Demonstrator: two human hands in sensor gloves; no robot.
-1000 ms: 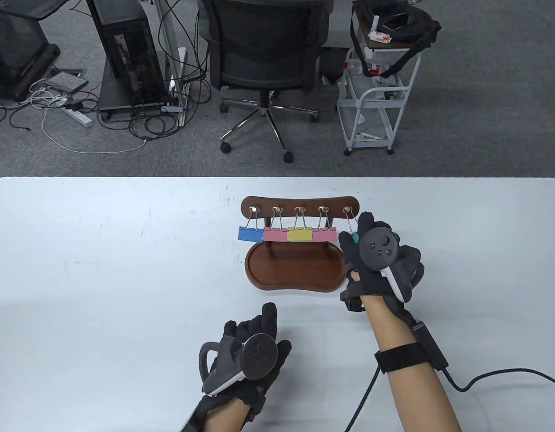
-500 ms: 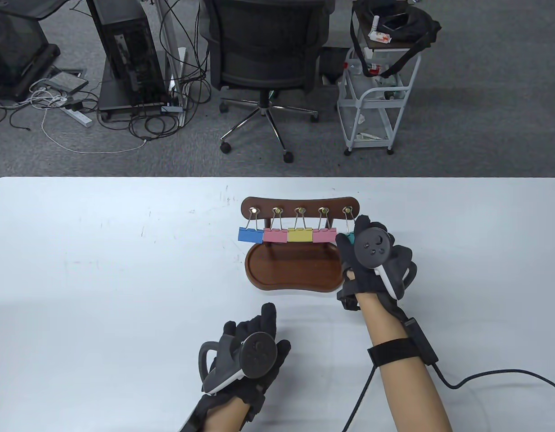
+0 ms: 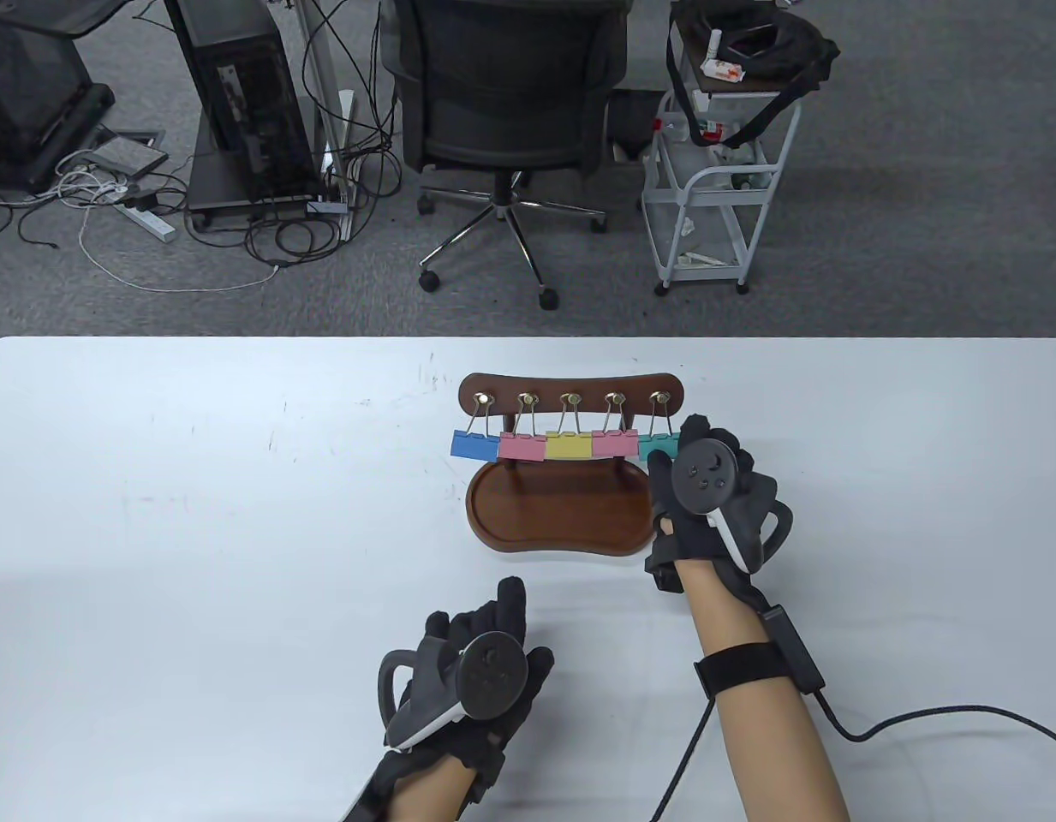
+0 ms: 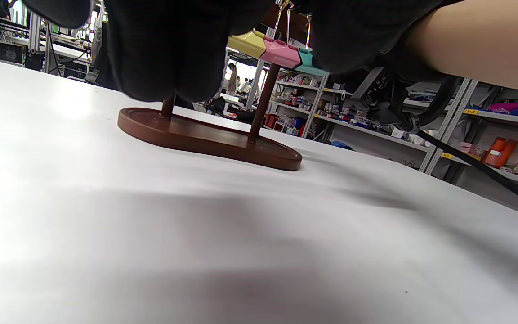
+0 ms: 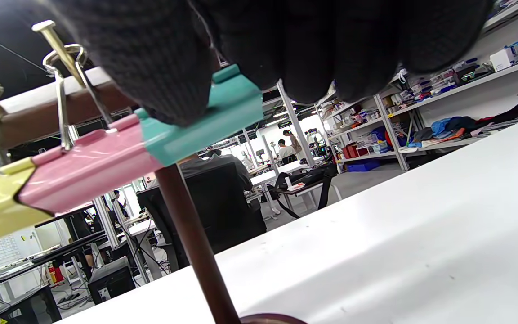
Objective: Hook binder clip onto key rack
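Observation:
The brown wooden key rack point(image 3: 570, 390) stands mid-table on its tray base point(image 3: 562, 514). Blue, pink, yellow and pink binder clips hang from its hooks. A teal binder clip point(image 3: 656, 444) hangs from the rightmost hook, level with the others. My right hand point(image 3: 680, 445) is right beside it. In the right wrist view my thumb overlaps the top of the teal clip point(image 5: 205, 121), and I cannot tell whether it still pinches. My left hand point(image 3: 480, 621) rests on the table in front of the rack, holding nothing. The teal clip also shows in the left wrist view point(image 4: 308, 63).
The white table point(image 3: 236, 514) stretches wide to the left and right of the rack. My right wrist's black cable point(image 3: 921, 715) trails over the front right. An office chair point(image 3: 510, 94) and a white cart point(image 3: 716, 188) stand beyond the far edge.
The teal clip went from tilted in my right fingers to hanging straight on the rightmost hook. My right hand drew back slightly toward me. The left hand has not moved.

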